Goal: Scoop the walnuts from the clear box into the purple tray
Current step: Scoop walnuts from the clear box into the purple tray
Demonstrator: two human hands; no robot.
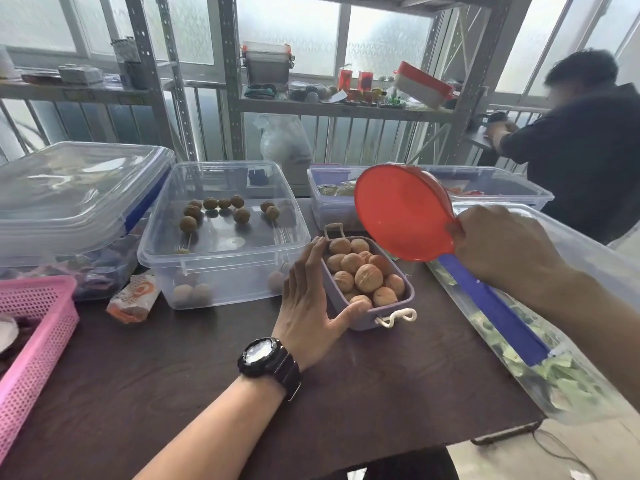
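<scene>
Left hand point(308, 306) flat and released against purple tray point(367, 322), heaped with walnuts point(367, 277). Right hand point(502, 247) clenched on tilted red scoop point(403, 211) above tray (clear box point(221, 271) holding a few more nuts).

A pink basket point(33, 332) sits at the table's point(381, 393) left edge, near a snack packet point(133, 298); lidded boxes point(69, 202) stand behind.

Two hands point(308, 299); one scoop point(401, 213); one purple tray point(363, 323).
</scene>
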